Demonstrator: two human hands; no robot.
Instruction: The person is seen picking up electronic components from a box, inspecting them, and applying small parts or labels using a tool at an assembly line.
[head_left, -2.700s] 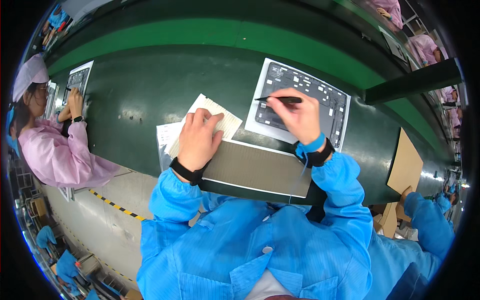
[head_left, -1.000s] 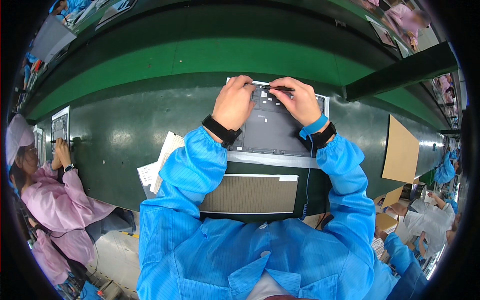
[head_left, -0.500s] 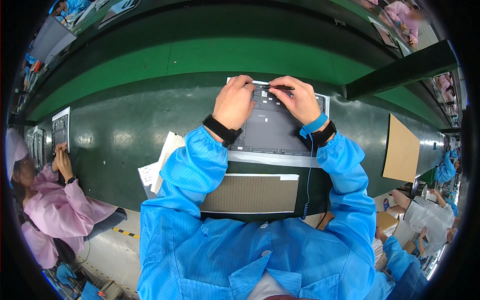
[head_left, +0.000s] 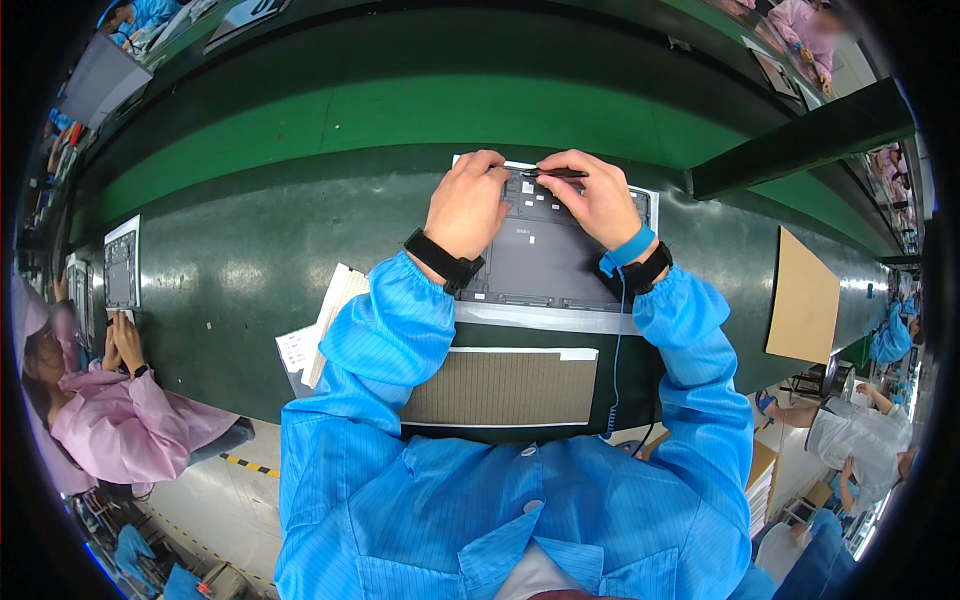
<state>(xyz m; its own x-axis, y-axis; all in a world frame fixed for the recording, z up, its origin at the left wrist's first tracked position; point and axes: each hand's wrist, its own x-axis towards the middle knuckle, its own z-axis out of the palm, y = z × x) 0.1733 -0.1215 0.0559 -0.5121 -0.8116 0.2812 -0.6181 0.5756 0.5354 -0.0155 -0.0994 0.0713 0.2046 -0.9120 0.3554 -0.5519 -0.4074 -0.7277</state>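
Observation:
A dark grey laptop casing (head_left: 550, 262) with small white stickers lies in front of me on a white sheet (head_left: 540, 318). At its far edge my right hand (head_left: 596, 200) pinches slim black tweezers (head_left: 570, 173), the tip pointing left onto the casing. My left hand (head_left: 466, 205) is at the far left part of the casing, fingers curled and drawn together close to the tweezers' tip. Whatever its fingertips grip is hidden. Black bands circle both wrists, and a blue strap (head_left: 630, 247) with a coiled cord is on the right one.
Nearer to me lies a brown striped sheet (head_left: 505, 388). Cream strips (head_left: 340, 298) and a labelled card (head_left: 297, 352) are beside my left arm. A tan board (head_left: 803, 297) lies at the right, below a dark beam (head_left: 800, 148). A co-worker in pink (head_left: 130, 410) sits at the left.
My hands and the tweezers have hardly moved. At the left, the co-worker's hands have come down off the casing there, and a person at the right has shifted.

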